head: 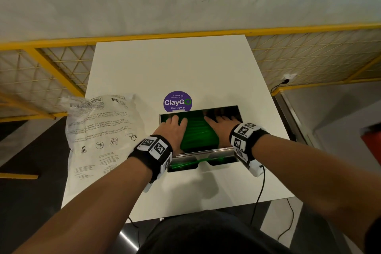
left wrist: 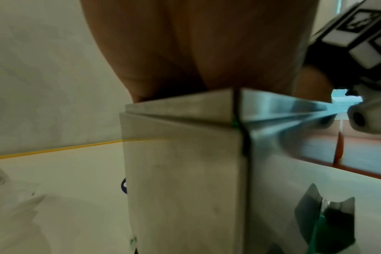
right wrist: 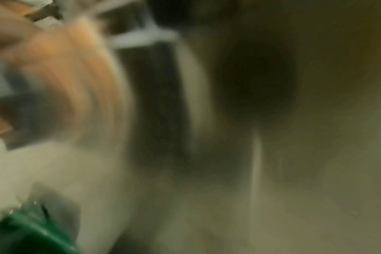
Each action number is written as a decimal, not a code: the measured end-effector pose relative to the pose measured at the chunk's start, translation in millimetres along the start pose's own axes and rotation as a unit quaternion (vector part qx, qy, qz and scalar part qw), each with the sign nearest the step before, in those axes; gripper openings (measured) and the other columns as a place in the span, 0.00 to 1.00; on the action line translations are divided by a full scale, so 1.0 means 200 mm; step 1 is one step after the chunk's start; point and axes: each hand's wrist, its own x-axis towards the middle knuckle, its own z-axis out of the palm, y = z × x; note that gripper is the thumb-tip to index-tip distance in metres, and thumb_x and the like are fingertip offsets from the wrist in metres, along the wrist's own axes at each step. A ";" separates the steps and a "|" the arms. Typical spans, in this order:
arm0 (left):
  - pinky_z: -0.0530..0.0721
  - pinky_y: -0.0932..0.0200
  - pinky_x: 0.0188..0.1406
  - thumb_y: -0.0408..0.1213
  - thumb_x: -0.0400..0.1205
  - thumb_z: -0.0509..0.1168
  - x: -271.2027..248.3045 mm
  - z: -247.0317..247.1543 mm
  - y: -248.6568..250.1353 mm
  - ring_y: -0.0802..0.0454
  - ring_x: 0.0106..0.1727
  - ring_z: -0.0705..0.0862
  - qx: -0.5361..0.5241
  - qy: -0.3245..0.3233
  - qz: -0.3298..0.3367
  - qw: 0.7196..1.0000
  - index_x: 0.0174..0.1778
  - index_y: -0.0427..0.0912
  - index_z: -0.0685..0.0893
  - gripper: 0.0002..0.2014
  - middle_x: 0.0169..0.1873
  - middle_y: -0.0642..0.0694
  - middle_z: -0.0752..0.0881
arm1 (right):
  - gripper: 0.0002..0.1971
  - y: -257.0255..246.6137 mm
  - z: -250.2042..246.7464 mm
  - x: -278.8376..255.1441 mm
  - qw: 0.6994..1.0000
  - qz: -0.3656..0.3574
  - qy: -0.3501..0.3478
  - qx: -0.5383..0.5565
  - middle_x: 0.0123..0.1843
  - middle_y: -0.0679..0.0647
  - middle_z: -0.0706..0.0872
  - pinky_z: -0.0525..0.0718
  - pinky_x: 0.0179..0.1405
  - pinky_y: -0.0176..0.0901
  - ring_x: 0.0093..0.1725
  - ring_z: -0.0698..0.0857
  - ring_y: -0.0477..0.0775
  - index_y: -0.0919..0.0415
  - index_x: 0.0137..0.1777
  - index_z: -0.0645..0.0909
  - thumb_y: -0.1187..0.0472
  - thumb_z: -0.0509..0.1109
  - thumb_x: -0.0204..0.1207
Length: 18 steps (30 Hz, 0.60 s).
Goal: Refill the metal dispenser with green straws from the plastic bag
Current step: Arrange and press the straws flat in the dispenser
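Observation:
The metal dispenser (head: 206, 151) sits in the middle of the white table with its lid raised at the back. Green straws (head: 195, 132) fill its open top, and a few show in the front slot (head: 185, 166). My left hand (head: 174, 128) lies flat on the straws at the left side, fingers straight. My right hand (head: 221, 125) lies flat on them at the right side. The crumpled clear plastic bag (head: 101, 128) lies left of the dispenser. In the left wrist view the dispenser's steel corner (left wrist: 185, 171) fills the frame below my palm. The right wrist view is blurred.
A round purple ClayGo sticker (head: 177, 101) is on the table (head: 175, 64) just behind the dispenser. A yellow mesh railing (head: 61, 64) runs behind and to both sides. Black cables (head: 259, 189) hang off the table's right front edge.

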 end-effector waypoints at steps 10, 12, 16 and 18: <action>0.70 0.49 0.67 0.55 0.72 0.72 0.01 0.02 0.00 0.41 0.68 0.72 0.018 0.002 -0.004 1.000 0.82 0.40 0.43 0.54 0.68 0.39 0.70 | 0.41 0.02 -0.05 -0.05 0.994 0.001 0.110 -0.019 0.72 0.59 0.73 0.72 0.68 0.62 0.69 0.73 0.65 0.54 0.78 0.58 0.50 0.75 0.69; 0.60 0.45 0.74 0.56 0.75 0.69 0.00 0.04 -0.01 0.41 0.72 0.69 0.039 0.025 0.005 0.999 0.82 0.41 0.42 0.51 0.70 0.40 0.69 | 0.38 0.03 -0.04 -0.07 0.993 -0.004 0.115 -0.022 0.72 0.60 0.72 0.72 0.68 0.60 0.69 0.73 0.64 0.55 0.77 0.59 0.49 0.74 0.71; 0.42 0.40 0.79 0.67 0.79 0.53 -0.02 0.05 -0.03 0.42 0.82 0.56 0.039 0.008 0.011 0.999 0.83 0.47 0.41 0.44 0.81 0.38 0.58 | 0.41 0.04 -0.01 -0.10 0.998 -0.023 0.051 0.032 0.77 0.61 0.65 0.71 0.71 0.59 0.74 0.67 0.65 0.54 0.81 0.54 0.42 0.70 0.74; 0.36 0.40 0.78 0.71 0.78 0.42 -0.01 0.04 -0.02 0.43 0.83 0.52 0.003 -0.025 0.000 1.000 0.83 0.50 0.42 0.42 0.82 0.38 0.54 | 0.45 0.06 -0.03 -0.10 0.993 -0.028 0.013 0.113 0.79 0.60 0.62 0.70 0.74 0.59 0.77 0.64 0.65 0.52 0.83 0.51 0.39 0.70 0.73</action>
